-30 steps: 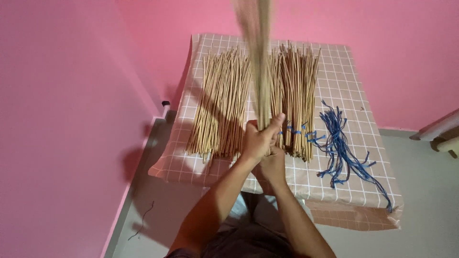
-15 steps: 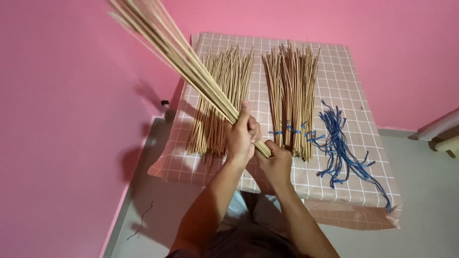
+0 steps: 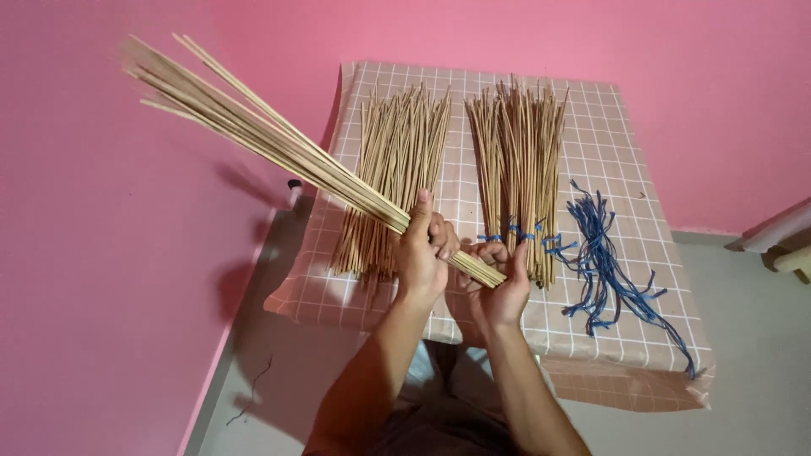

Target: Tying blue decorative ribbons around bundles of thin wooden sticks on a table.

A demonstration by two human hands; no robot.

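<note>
Both my hands hold one bundle of thin tan sticks (image 3: 253,133) that slants up to the far left over the table's left edge. My left hand (image 3: 425,249) grips the bundle a little above its lower end. My right hand (image 3: 500,283) cups that lower end from below. Under my hands a loose pile of sticks (image 3: 397,160) lies on the left part of the table. To the right lies a pile of sticks tied with blue string (image 3: 519,160). A bunch of loose blue strings (image 3: 604,262) lies farther right.
The table wears a pinkish checked cloth (image 3: 629,152) and stands against pink walls (image 3: 101,253). Grey floor (image 3: 279,371) shows to the left and right. A pale piece of furniture (image 3: 781,241) pokes in at the right edge. My knees are below the table's front edge.
The stick bundle stood upright a second ago. It has swung down to the left and now slants lower than half a second ago. My hands stayed over the table's front.
</note>
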